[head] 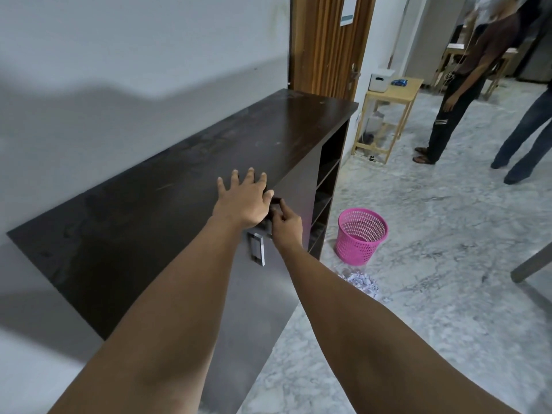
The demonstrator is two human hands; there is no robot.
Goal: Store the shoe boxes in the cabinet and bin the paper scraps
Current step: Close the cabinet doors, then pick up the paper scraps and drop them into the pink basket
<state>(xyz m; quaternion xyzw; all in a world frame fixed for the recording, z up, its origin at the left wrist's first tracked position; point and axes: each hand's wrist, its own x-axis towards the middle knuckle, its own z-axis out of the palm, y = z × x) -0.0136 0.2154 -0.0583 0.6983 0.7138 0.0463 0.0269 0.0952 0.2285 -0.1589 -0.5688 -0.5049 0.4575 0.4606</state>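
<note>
Our left hand (243, 201) rests flat and open on the cabinet (179, 186); right hand (285, 224) pinches the stiff door's handle (276, 204). Paper scraps (363, 282) look featherlight.

cabinet (185, 180): dark wood-grain laminate, faint sheen, scuffed top | handle (257, 249): brushed metal | bin (361, 236): pink perforated plastic | paper scraps (363, 282): crumpled white paper | floor (433, 264): polished grey marble | side table (397, 91): pale matt wood

Grey wall (119, 55), marble floor (433, 264), wooden door (325, 46)
</note>
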